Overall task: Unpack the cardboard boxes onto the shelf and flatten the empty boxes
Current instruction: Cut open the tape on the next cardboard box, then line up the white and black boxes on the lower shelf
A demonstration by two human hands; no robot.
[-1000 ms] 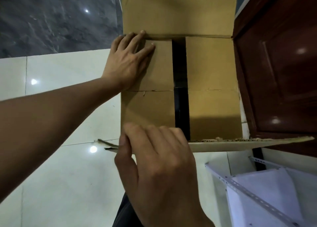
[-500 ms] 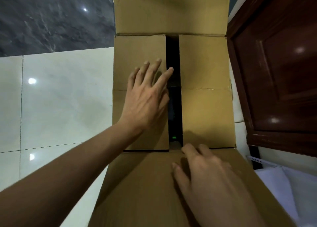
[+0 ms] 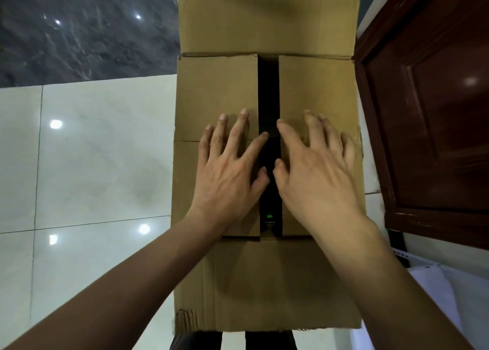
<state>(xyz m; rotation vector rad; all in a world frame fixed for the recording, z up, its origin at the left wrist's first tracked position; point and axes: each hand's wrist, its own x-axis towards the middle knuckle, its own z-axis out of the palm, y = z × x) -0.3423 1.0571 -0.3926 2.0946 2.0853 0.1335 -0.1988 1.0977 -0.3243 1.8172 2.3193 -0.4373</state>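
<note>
Rightward, a wooden door (image 3: 434, 127) flanks the cardboard box (image 3: 217, 98).

Box (image 3: 267, 90) on floor (image 3: 92, 164) — door (image 3: 428, 116) right, shelf (image 3: 449, 291) near-right.

White floor tiles (image 3: 87, 164), dark marble (image 3: 79, 31) — wooden door (image 3: 428, 111)

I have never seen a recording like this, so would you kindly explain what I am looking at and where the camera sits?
There is no machine here: a person wears one camera on the head, looking down at their own two bare hands. A cardboard box stands on the pale tiled floor, beside a dark wooden door. Its two outer flaps are folded open; two inner flaps nearly close it, leaving a dark gap. The left hand and right hand lie spread on those inner flaps, fingers straight. Nothing is held.
</note>
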